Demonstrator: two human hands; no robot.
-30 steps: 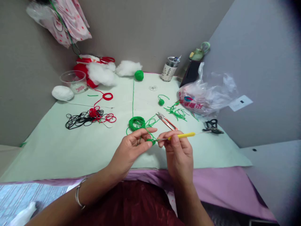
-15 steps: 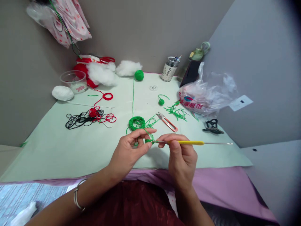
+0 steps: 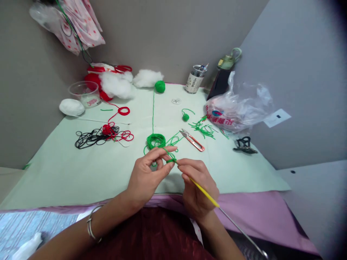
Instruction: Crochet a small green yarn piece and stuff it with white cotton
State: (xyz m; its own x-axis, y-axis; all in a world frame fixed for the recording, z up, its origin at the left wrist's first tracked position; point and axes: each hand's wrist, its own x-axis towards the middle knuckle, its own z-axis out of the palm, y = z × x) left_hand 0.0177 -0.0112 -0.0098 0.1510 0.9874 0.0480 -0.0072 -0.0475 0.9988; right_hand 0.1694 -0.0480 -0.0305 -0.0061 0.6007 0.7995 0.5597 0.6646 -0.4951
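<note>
My left hand (image 3: 148, 175) pinches a small green crochet piece (image 3: 170, 161) between thumb and fingers, and green yarn runs over its raised index finger. In my right hand (image 3: 199, 186) is a crochet hook (image 3: 204, 193) with a yellow grip, its metal shaft slanting down to the right. The hook's working tip is at the green piece, too small to make out. Just beyond my left hand lies a loose coil of green yarn (image 3: 156, 141), with a strand leading back to a green yarn ball (image 3: 159, 86). Thread snips (image 3: 192, 140) with orange handles rest beyond my right hand.
Tangled black yarn (image 3: 86, 139) and red yarn (image 3: 124, 111) lie at left, near white stuffing (image 3: 118, 85) and a clear tub (image 3: 86, 95). Green scraps (image 3: 203, 128), a plastic bag (image 3: 238, 108), a black claw clip (image 3: 245, 145) and a pen cup (image 3: 195, 80) occupy the right.
My right hand has turned and come closer to the left, swinging the hook's rear end from level to slanting downward. My left hand keeps its pinch, and the green coil has shifted slightly left.
</note>
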